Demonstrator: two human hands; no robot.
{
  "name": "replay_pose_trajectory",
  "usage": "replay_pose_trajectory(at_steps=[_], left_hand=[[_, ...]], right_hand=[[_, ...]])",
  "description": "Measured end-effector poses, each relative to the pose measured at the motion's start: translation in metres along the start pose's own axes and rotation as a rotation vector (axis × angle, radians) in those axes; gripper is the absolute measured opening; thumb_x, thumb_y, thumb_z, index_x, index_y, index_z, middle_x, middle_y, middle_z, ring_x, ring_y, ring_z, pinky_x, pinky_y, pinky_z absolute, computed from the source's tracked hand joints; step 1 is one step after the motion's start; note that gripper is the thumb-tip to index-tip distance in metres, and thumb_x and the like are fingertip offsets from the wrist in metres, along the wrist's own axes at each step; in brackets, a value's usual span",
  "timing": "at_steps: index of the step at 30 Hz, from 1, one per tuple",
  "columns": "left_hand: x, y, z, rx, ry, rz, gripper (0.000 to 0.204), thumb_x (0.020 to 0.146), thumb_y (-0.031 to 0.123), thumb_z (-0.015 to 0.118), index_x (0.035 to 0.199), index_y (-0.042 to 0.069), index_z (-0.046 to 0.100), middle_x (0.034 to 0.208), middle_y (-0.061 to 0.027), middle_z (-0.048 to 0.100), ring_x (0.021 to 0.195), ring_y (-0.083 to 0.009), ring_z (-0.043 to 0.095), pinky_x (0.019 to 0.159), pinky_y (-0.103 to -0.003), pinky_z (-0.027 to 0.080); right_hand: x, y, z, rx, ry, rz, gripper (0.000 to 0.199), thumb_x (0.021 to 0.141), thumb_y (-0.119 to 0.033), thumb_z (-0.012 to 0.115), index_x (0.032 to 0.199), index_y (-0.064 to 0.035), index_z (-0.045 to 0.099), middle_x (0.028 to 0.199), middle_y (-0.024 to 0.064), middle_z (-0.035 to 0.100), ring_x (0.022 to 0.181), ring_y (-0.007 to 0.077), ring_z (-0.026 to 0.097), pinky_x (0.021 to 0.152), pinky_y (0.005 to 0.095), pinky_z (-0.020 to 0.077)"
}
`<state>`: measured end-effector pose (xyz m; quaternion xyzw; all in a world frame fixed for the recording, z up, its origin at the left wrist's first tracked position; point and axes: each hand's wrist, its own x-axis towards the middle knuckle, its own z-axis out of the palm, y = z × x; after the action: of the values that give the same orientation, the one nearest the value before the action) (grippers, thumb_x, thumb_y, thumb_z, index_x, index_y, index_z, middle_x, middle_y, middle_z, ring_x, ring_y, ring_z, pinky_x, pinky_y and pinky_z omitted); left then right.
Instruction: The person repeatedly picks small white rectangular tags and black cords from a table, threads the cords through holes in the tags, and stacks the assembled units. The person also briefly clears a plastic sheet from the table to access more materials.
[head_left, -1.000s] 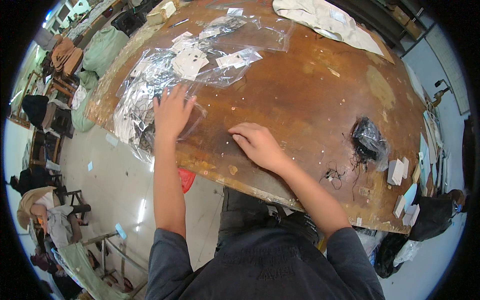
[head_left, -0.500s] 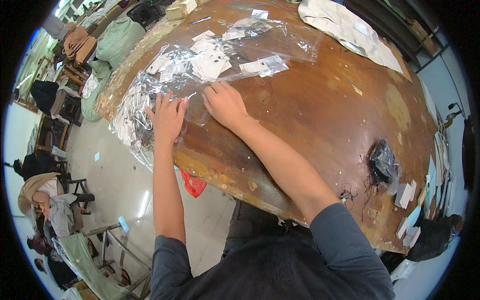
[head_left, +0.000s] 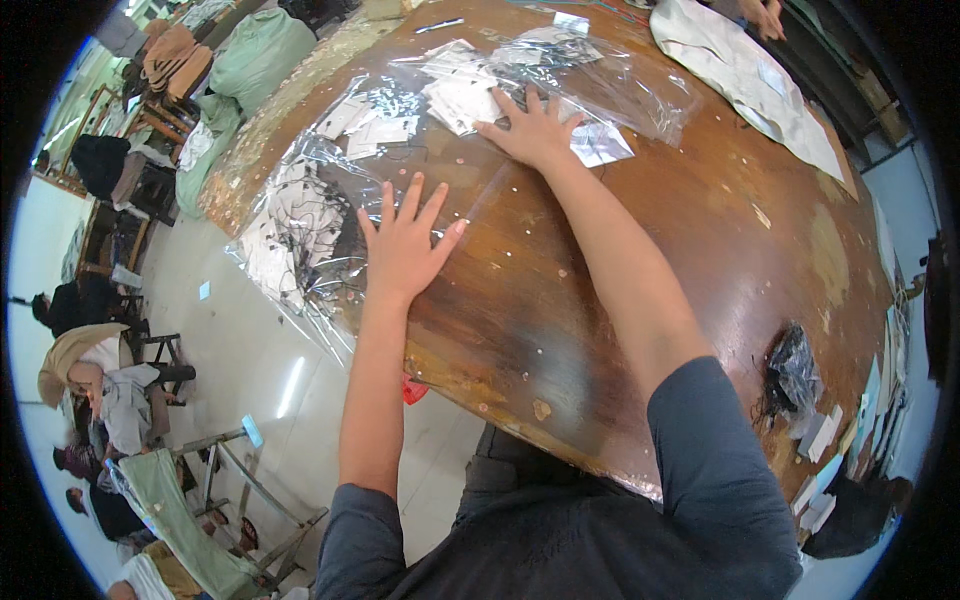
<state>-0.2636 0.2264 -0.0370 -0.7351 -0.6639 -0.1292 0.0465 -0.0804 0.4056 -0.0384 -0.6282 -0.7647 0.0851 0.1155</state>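
My left hand [head_left: 403, 245] lies open with spread fingers on a clear plastic bag [head_left: 345, 175] near the table's left edge. Beside it, inside the plastic, is a heap of white tags with dark strings [head_left: 300, 225]. Farther right, my right hand [head_left: 535, 132] is spread flat too, its fingertips at a pile of white tags [head_left: 460, 92]. A white card [head_left: 602, 146] lies just right of that hand. Another clear bag with tags [head_left: 548, 46] rests beyond it. Neither hand grips anything.
The worn brown wooden table [head_left: 620, 390] fills the middle. Pale fabric [head_left: 745, 85] lies at the far right, near another person's hand [head_left: 765, 18]. A crumpled dark plastic bag [head_left: 795, 370] sits at the right. A pen [head_left: 440, 25] lies at the back.
My right hand has moved forward and right, opening from curled to spread. My left hand has shifted right, fingers wider apart. The tags under the plastic are spread differently. Another person's hand has appeared far right.
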Motion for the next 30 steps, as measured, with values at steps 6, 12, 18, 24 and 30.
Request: replay_pose_trajectory(at_steps=[6, 12, 18, 24, 30], left_hand=[[-0.001, -0.001, 0.001, -0.024, 0.067, 0.019, 0.057, 0.090, 0.055, 0.051, 0.137, 0.022, 0.051, 0.149, -0.0096, 0.039, 0.138, -0.0419, 0.029, 0.105, -0.071, 0.018], [0.006, -0.012, 0.000, -0.159, 0.101, -0.169, 0.052, 0.094, 0.052, 0.046, 0.134, 0.019, 0.054, 0.148, -0.0103, 0.040, 0.138, -0.0403, 0.029, 0.105, -0.072, 0.011], [0.001, -0.013, -0.007, -0.106, 0.080, -0.279, 0.051, 0.096, 0.055, 0.041, 0.130, 0.022, 0.058, 0.146, -0.0070, 0.043, 0.139, -0.0373, 0.032, 0.105, -0.073, 0.004], [-0.001, -0.003, -0.031, -0.044, 0.088, -0.254, 0.051, 0.094, 0.054, 0.046, 0.127, 0.019, 0.061, 0.144, -0.0081, 0.045, 0.137, -0.0351, 0.034, 0.107, -0.071, 0.008], [-0.066, 0.103, -0.036, -0.190, -0.013, 0.207, 0.049, 0.097, 0.042, 0.045, 0.136, 0.013, 0.049, 0.148, -0.0138, 0.036, 0.139, -0.0402, 0.027, 0.108, -0.067, 0.016]], right_hand=[[0.052, -0.022, -0.001, -0.142, 0.119, 0.057, 0.069, 0.087, -0.063, 0.048, 0.146, -0.0294, 0.036, 0.157, 0.0117, 0.022, 0.143, 0.0425, 0.015, 0.104, 0.0750, 0.0080], [-0.028, -0.061, 0.013, -0.045, 0.092, -0.486, 0.060, 0.095, -0.058, 0.036, 0.146, -0.0273, 0.037, 0.155, 0.0124, 0.025, 0.143, 0.0386, 0.019, 0.109, 0.0684, 0.0111], [-0.113, -0.010, -0.005, -0.123, -0.038, -0.455, 0.059, 0.096, -0.059, 0.031, 0.148, -0.0315, 0.032, 0.156, 0.0096, 0.026, 0.143, 0.0390, 0.020, 0.110, 0.0673, 0.0121], [-0.163, -0.008, -0.027, 0.107, 0.235, -0.389, 0.062, 0.093, -0.049, 0.048, 0.146, -0.0187, 0.036, 0.146, 0.0151, 0.039, 0.137, 0.0398, 0.032, 0.109, 0.0623, 0.0214], [-0.328, 0.044, -0.059, 0.096, -0.004, -0.607, 0.050, 0.087, -0.038, 0.060, 0.128, -0.0098, 0.054, 0.143, 0.0148, 0.041, 0.137, 0.0365, 0.033, 0.110, 0.0574, 0.0268]])
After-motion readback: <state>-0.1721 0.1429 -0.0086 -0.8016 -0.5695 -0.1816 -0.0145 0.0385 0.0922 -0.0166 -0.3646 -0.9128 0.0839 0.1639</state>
